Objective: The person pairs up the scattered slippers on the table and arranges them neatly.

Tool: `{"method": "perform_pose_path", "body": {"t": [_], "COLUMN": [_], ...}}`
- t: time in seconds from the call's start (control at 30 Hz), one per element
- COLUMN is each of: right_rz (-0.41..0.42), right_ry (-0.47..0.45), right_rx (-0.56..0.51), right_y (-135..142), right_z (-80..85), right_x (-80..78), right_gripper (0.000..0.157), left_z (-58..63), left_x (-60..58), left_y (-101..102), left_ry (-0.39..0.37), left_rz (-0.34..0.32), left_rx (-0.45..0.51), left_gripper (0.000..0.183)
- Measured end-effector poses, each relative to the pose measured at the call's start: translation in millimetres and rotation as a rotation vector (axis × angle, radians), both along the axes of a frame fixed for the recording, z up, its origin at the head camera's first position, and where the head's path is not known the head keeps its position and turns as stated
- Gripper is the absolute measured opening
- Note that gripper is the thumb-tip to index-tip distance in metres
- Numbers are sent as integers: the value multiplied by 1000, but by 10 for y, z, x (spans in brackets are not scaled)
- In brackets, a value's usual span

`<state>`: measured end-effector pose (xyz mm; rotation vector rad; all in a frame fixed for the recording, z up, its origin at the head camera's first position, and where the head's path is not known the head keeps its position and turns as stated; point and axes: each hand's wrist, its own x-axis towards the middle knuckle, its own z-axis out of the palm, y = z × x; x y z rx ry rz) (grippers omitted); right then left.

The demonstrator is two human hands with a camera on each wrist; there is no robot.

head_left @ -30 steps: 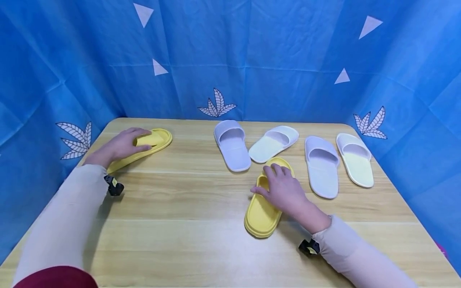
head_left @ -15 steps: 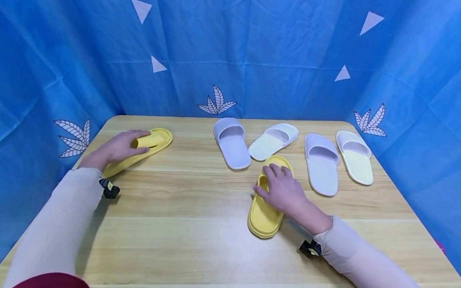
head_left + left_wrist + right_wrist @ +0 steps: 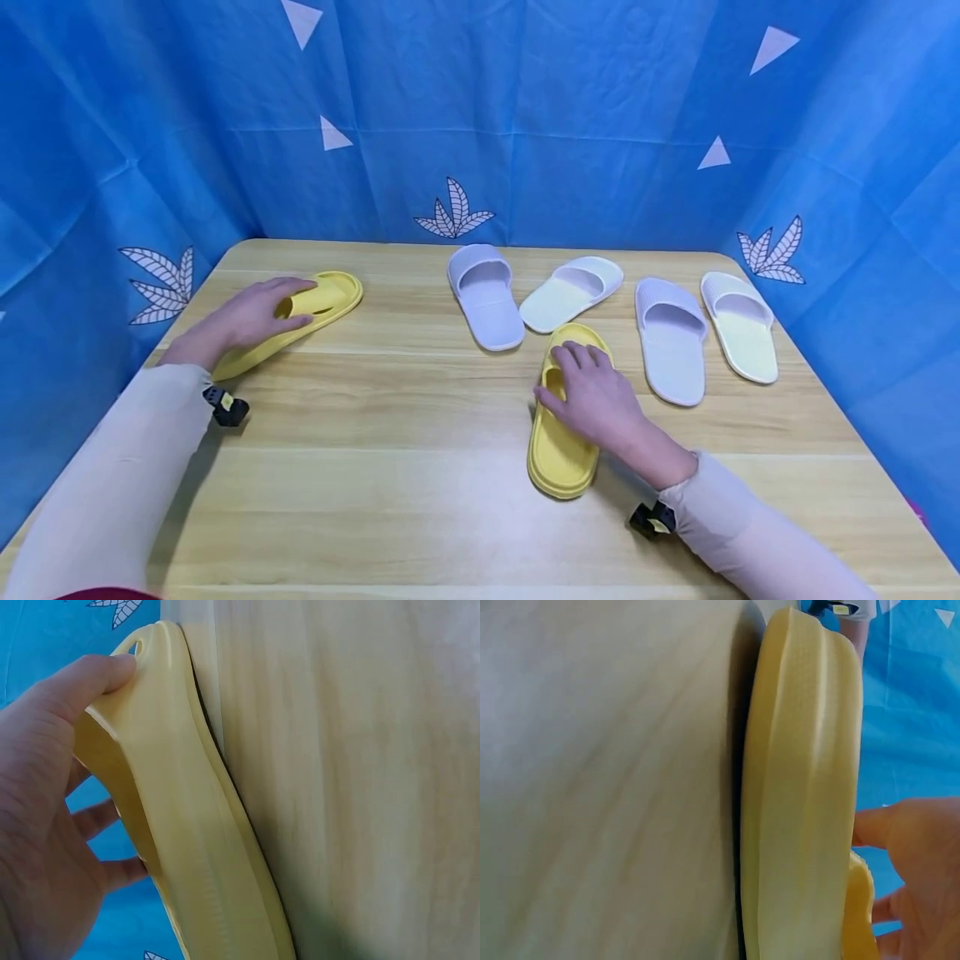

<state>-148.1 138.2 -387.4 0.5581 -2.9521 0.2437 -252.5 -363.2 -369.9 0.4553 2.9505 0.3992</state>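
Note:
A yellow slipper (image 3: 339, 292) lies slanted at the table's far left, sole down. My left hand (image 3: 251, 318) grips it across the strap. In the left wrist view the thumb presses one side of that slipper (image 3: 176, 772) and the other fingers reach round the opposite side. A second yellow slipper (image 3: 564, 467) lies right of the middle, its toe pointing away from me. My right hand (image 3: 596, 404) spans its strap and holds it by both sides; the palm hides part of the strap. The right wrist view shows this slipper's thick side (image 3: 802, 780) along the tabletop.
Behind the right hand lie a lilac slipper (image 3: 491, 308) and a white slipper (image 3: 562, 300), close together. Farther right are another lilac slipper (image 3: 677, 358) and another white one (image 3: 750, 342). A blue curtain (image 3: 600, 100) encloses the wooden table (image 3: 360, 475) at back and sides.
The heel of the right yellow slipper has swung to the right, so it lies straighter. The left yellow slipper has shifted slightly nearer, with the left hand still holding it.

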Motion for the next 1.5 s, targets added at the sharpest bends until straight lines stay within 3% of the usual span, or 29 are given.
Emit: {"method": "perform_pose_path", "body": {"t": [0.23, 0.67, 1.3, 1.5], "right_rz": [30, 111, 243, 270], "right_ry": [40, 119, 175, 181], "right_rx": [-46, -76, -98, -92], "right_y": [3, -5, -191, -302], "right_z": [-13, -8, 56, 74], "right_x": [19, 69, 112, 88], "right_gripper": [54, 55, 54, 53], "left_z": [3, 8, 18, 13], "left_x": [49, 181, 362, 410], "left_y": [33, 1, 144, 174], "left_ry": [3, 70, 71, 53], "left_rz": [18, -50, -45, 1], "left_rx": [-1, 39, 15, 15], "left_gripper": [71, 62, 62, 61]}}
